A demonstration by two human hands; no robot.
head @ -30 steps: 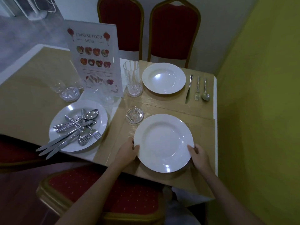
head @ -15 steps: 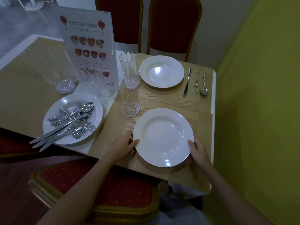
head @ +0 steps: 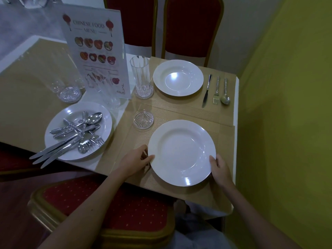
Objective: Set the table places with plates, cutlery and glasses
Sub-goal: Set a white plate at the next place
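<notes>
Loose cutlery (head: pixel 77 130) on side plate (head: pixel 59 141)

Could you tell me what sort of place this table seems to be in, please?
Probably a restaurant dining room. A standing Chinese food menu is on the table, red padded banquet chairs face it, and matching placemats carry plates and cutlery.

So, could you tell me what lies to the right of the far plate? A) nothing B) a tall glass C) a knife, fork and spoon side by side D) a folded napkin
C: right of the far plate lie a knife, fork and spoon, side by side on the mat.
</notes>
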